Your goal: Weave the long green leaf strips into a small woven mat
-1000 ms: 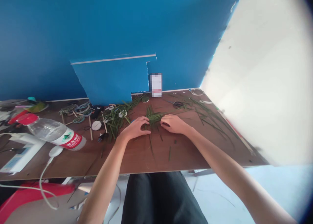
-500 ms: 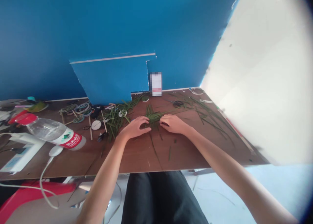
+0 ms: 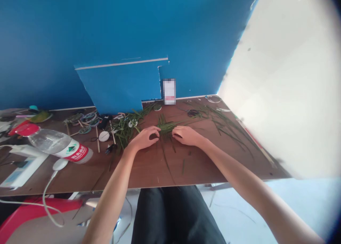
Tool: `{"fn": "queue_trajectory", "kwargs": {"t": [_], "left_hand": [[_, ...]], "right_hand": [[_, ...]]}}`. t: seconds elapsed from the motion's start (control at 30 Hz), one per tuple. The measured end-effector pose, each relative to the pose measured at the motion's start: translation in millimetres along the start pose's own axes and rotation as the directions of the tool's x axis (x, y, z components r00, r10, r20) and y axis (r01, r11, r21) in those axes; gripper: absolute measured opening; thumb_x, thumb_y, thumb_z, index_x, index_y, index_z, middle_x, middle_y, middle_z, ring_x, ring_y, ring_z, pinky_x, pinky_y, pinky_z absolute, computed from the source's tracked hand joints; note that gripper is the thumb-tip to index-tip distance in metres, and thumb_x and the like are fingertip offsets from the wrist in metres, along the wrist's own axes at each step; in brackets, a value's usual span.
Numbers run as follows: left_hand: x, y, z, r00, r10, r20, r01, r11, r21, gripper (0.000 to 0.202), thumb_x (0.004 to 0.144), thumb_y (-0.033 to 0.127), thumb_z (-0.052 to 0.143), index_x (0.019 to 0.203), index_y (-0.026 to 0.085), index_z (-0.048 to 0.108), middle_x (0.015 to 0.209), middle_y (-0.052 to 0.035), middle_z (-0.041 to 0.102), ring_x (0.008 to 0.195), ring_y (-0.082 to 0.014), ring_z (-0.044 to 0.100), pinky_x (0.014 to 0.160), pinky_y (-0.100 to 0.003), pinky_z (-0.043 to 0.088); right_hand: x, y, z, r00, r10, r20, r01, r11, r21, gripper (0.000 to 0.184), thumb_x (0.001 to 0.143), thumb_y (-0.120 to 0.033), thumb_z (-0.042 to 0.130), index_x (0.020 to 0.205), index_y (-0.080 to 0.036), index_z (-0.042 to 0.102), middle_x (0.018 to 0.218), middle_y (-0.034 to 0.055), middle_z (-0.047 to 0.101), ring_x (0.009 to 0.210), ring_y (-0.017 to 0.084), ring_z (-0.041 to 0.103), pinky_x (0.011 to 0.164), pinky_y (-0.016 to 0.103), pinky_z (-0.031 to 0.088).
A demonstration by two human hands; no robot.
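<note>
In front of me on the brown table lies a small crossed weave of green leaf strips [image 3: 165, 126], with loose ends fanning out. My left hand [image 3: 146, 137] is at its left edge, thumb and forefinger curved toward each other and closing on the strips. Opposite it, my right hand [image 3: 185, 135] has its fingers curled and pressed together at the right edge. The fingertips partly hide the strips they hold. One long strip [image 3: 167, 160] trails from the weave toward the table's front edge.
A pile of cut leaf strips [image 3: 125, 128] lies to the left, with longer leaves [image 3: 231, 126] at right. Scissors [image 3: 194, 112] rest behind. A water bottle [image 3: 57, 144], a white power strip [image 3: 22, 169] and a round charger [image 3: 60, 164] occupy the left side. A blurred phone-like rectangle [image 3: 169, 91] leans against the blue wall.
My left thumb has drawn in a little closer to the forefinger. Both hands stay at the weave's edges; the view has shifted slightly.
</note>
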State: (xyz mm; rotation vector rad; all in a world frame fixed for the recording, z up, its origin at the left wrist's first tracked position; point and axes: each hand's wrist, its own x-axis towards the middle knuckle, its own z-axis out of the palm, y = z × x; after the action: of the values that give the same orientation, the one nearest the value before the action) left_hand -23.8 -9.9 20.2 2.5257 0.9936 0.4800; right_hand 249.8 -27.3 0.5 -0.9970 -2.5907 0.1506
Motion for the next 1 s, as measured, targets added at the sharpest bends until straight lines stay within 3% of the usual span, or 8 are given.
{"fn": "queue_trajectory", "kwargs": {"t": [0.5, 0.77, 1.0], "left_hand": [[0.3, 1.1, -0.5, 1.000, -0.016, 0.019, 0.016, 1.000, -0.009, 0.020, 0.089, 0.035, 0.056, 0.081, 0.023, 0.071, 0.129, -0.0033, 0.061, 0.117, -0.0225, 0.060, 0.106, -0.038, 0.043], [1.6, 7.8, 3.1, 0.998, -0.008, 0.058, 0.007, 1.000, 0.020, 0.015, 0.090, 0.028, 0.051, 0.082, 0.022, 0.062, 0.126, -0.0052, 0.059, 0.123, -0.0230, 0.053, 0.108, -0.039, 0.040], [0.6, 4.6, 2.8, 0.998, -0.054, 0.038, 0.055, 0.998, -0.026, 0.008, 0.082, 0.022, 0.055, 0.076, 0.020, 0.058, 0.124, -0.0053, 0.057, 0.114, -0.0224, 0.058, 0.103, -0.037, 0.043]], "right_hand": [[0.7, 2.1, 2.7, 1.000, 0.010, -0.015, -0.010, 0.999, 0.034, 0.015, 0.096, -0.021, 0.049, 0.092, -0.017, 0.063, 0.091, 0.0079, 0.066, 0.087, 0.019, 0.059, 0.078, 0.029, 0.041], [-0.1, 3.0, 2.4, 1.000, 0.021, -0.021, -0.021, 0.999, 0.025, 0.014, 0.096, -0.023, 0.051, 0.094, -0.018, 0.064, 0.092, 0.0074, 0.067, 0.087, 0.019, 0.059, 0.076, 0.028, 0.041], [-0.2, 1.8, 1.6, 0.999, 0.034, -0.024, -0.033, 0.999, 0.027, 0.015, 0.095, -0.026, 0.053, 0.099, -0.019, 0.066, 0.094, 0.0077, 0.068, 0.089, 0.019, 0.060, 0.078, 0.029, 0.041]]}}
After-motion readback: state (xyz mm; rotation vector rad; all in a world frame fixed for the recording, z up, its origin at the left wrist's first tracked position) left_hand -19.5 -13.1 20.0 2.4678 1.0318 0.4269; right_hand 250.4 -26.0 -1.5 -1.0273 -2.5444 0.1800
